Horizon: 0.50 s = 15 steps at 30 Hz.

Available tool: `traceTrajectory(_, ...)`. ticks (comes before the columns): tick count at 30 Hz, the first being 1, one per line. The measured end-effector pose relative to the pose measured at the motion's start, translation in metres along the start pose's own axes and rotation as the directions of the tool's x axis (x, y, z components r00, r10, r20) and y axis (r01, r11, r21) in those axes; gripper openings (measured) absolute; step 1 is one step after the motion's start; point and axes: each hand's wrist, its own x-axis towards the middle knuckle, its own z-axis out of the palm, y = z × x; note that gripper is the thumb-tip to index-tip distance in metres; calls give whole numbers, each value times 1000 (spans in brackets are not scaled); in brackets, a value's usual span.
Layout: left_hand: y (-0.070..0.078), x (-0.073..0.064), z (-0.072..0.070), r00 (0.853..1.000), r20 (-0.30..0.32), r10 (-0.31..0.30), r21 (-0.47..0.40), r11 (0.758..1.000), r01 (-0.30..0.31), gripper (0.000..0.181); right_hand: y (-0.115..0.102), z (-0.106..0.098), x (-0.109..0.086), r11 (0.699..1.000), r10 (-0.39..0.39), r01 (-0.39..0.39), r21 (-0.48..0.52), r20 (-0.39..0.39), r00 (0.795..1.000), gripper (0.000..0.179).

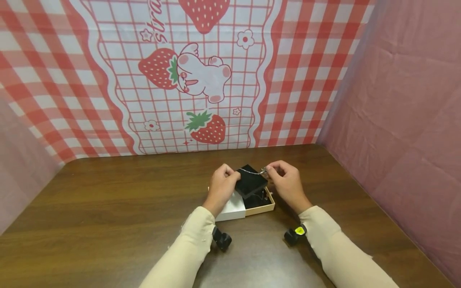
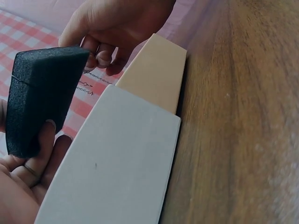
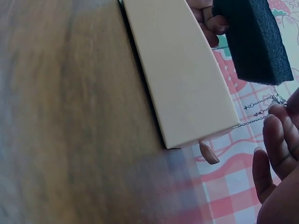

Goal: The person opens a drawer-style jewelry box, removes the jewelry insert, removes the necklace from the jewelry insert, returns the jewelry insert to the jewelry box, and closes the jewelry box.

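My left hand (image 1: 220,187) grips a square black foam pad (image 1: 251,185) by its left edge, tilted above a small open drawer box. A thin silver chain (image 1: 249,172) lies across the top of the pad. At the pad's right side, my right hand (image 1: 289,184) pinches the gathered end of that chain between thumb and fingers. Loose chain strands (image 3: 258,101) dangle below those fingertips in the right wrist view. Under the pad, the beige drawer (image 1: 260,209) is pulled partway out of its white sleeve (image 1: 230,211), with a dark lining inside.
A small ribbon tab (image 3: 209,153) sticks out from the drawer's end. The box rests on a brown wooden table (image 1: 108,216). Behind it hangs a red-checked strawberry cloth (image 1: 295,80), with a pink curtain (image 1: 403,100) on the right.
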Motion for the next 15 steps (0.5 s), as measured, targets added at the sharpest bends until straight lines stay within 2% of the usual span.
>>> traceTrajectory(15, 0, 1, 0, 997, 66, 37, 30, 999, -39, 13, 5, 0, 2, 990, 48, -51, 132, 28, 998, 14)
